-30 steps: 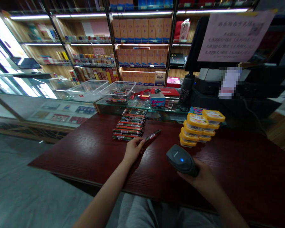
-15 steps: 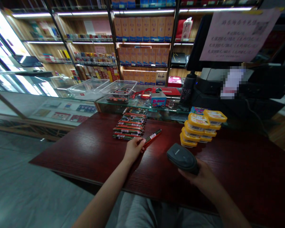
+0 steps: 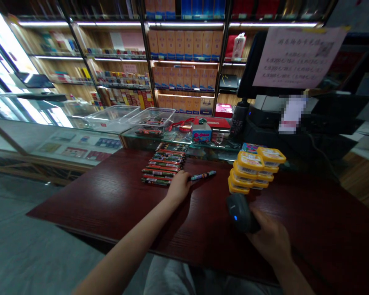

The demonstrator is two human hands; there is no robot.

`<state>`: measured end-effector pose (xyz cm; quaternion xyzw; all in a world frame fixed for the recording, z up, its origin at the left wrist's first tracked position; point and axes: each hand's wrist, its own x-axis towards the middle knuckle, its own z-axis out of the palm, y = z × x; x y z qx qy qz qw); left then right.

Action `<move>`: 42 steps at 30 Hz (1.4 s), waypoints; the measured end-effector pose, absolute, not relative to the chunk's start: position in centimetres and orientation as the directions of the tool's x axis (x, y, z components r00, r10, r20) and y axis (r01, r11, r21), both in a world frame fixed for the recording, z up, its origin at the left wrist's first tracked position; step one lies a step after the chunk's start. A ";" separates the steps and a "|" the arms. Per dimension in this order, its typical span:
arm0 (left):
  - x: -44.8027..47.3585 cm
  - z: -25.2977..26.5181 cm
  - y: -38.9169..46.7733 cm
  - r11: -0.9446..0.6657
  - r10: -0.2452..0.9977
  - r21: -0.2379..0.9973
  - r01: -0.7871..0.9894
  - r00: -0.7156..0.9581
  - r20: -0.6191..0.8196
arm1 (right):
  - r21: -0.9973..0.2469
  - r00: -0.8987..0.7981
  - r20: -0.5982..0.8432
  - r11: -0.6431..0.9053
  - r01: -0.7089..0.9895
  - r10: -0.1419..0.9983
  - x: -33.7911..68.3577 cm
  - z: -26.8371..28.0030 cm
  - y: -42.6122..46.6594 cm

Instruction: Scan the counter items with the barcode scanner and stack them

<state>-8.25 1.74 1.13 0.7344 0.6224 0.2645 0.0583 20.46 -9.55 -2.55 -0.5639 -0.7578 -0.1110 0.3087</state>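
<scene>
My left hand is closed on the near end of a slim, pen-like stick with a light blue and dark pattern. Its far end points right over the dark red table. Just left of that hand lies a row of similar slim sticks, with red, green and white on them. In my right hand is a dark grey barcode scanner, with a blue light lit on top. Beyond the scanner stand stacked clear tubs with yellow lids.
Behind the table runs a glass counter with clear plastic bins and a small blue and pink box. A monitor with a paper sign stands at the right. Lit shelves of boxed goods line the back.
The stick at my left hand now shows a light blue pattern instead of a red and green side with a white label. The scanner has turned and its blue light shows.
</scene>
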 end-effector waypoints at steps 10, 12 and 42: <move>-2.3 0.2 10.5 -0.213 0.943 0.384 0.898 0.086 0.321 | -0.181 -0.225 0.621 0.417 0.891 0.750 20.8 -4.4 -9.2; -1.6 -0.3 12.0 -0.223 0.940 0.481 0.848 0.057 0.335 | -0.195 -0.212 0.612 0.405 0.893 0.762 21.0 -4.6 -9.0; -19.1 2.0 0.3 -0.111 0.910 0.324 0.940 -0.035 0.413 | -0.126 -0.194 0.578 0.322 0.938 0.792 20.8 -4.0 -9.8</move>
